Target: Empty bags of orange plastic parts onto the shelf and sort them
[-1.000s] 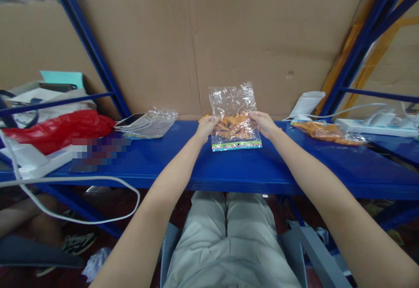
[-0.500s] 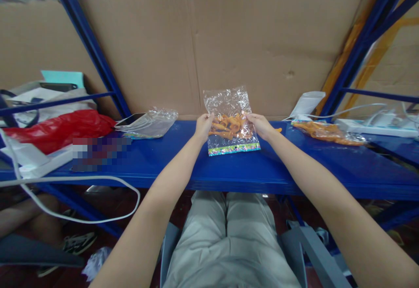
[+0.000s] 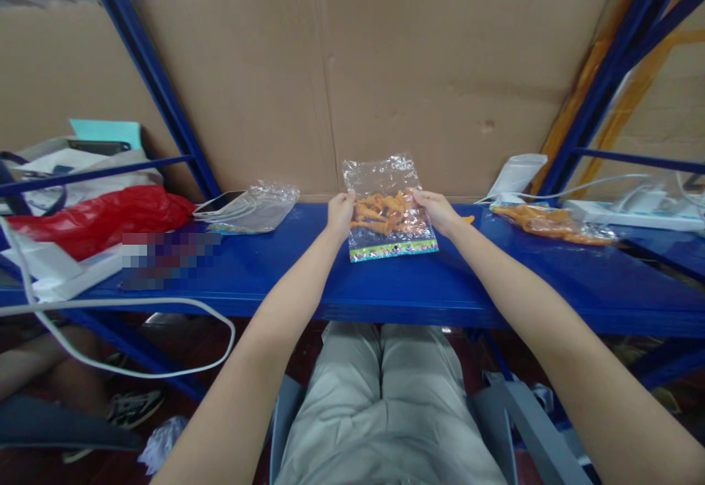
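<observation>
A clear plastic bag with several orange pieces in it is held at the middle of the blue shelf. A colourful printed strip runs along its near edge, and the transparent part points away from me. My left hand pinches the bag's left side. On the opposite side, my right hand is closed on the bag's right edge. The orange pieces lie bunched between both hands; their exact kind is hard to make out. An orange bit shows just beyond my right wrist, on the shelf.
On the right lies another bag of orange pieces, near a white power strip. At left are flat clear bags, a red plastic bag and a looping white cable. A cardboard panel stands behind the blue shelf.
The top of the bag has dropped slightly, and the bag lies a little flatter. Both hands keep their hold at nearly the same place.
</observation>
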The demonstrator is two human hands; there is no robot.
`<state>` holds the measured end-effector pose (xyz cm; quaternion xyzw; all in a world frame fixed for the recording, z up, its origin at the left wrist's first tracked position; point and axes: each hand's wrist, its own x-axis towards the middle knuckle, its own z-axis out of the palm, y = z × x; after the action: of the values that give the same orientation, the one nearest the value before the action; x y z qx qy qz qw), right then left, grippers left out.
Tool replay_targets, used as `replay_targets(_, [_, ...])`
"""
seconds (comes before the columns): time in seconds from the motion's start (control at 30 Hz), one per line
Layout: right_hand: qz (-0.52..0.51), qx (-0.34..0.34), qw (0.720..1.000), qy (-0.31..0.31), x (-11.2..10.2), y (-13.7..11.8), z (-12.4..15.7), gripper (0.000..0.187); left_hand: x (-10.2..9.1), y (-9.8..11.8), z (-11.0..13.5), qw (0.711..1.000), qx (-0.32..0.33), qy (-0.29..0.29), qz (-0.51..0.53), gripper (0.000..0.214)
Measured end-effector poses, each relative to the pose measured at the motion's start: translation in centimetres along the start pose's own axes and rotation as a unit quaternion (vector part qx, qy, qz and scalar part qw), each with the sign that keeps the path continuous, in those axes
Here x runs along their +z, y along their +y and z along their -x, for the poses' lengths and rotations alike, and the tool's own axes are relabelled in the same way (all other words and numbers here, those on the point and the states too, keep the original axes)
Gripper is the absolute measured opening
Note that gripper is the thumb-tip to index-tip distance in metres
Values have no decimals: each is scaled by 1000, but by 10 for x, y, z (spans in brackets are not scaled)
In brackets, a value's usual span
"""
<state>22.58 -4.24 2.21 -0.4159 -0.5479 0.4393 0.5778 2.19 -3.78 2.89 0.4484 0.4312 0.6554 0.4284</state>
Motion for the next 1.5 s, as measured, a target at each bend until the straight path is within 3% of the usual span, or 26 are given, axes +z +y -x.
replay_targets(0.37, [-15,-36,999,20,1,5,-5,24,-2,-2,-2,998,29,20,-43,40])
replay_targets(0.73, [-14,-51,997,50,12,0,2,38,-3,-3,-1,997,11,-8,-74,34])
replay_targets(1.03, [-8,-54,995,80,2,2,-1,41,-4,-3,-1,993,9,-41,-109,25])
replay_targets(1.2, [13,-68,993,96,-5,3,-4,40,-4,-2,0,994,11,-47,-94,28])
replay_targets(1.5, [24,-44,997,64,-8,-5,0,32,-6,3,-4,999,-16,-32,-5,28])
